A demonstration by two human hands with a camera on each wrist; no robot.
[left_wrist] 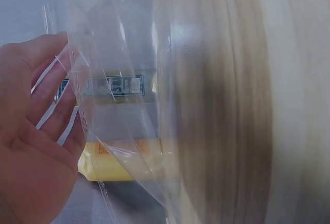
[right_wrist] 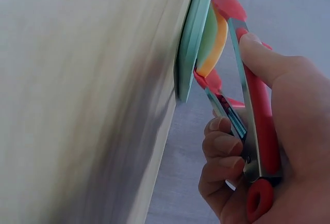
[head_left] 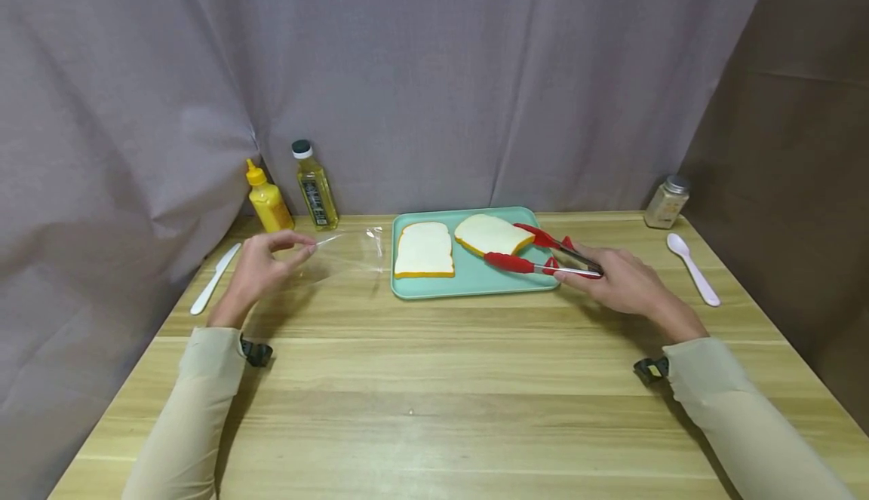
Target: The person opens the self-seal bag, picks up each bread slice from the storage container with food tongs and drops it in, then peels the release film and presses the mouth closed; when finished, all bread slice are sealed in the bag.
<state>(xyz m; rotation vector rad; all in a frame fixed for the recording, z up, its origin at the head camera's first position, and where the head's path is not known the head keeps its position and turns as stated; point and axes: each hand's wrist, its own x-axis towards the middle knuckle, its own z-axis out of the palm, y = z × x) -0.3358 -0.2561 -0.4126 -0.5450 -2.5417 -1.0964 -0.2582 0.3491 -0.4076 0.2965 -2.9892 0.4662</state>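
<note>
My left hand (head_left: 261,266) pinches a clear plastic bag (head_left: 349,255) lying on the wooden table left of a teal tray (head_left: 475,277). In the left wrist view the bag (left_wrist: 118,95) hangs in front of my fingers (left_wrist: 46,110). Two bread slices lie on the tray, one at its left (head_left: 424,249) and one further right (head_left: 490,234). My right hand (head_left: 621,281) grips red tongs (head_left: 539,253), whose tips sit on either side of the right slice. The right wrist view shows the tongs (right_wrist: 258,110) held by thumb and curled fingers, next to the tray edge (right_wrist: 192,38).
A yellow mustard bottle (head_left: 267,198) and an oil bottle (head_left: 314,185) stand at the back left. A white knife (head_left: 213,279) lies at the left edge, a white spoon (head_left: 694,268) and a spice jar (head_left: 667,201) at the right. Grey curtains close the back.
</note>
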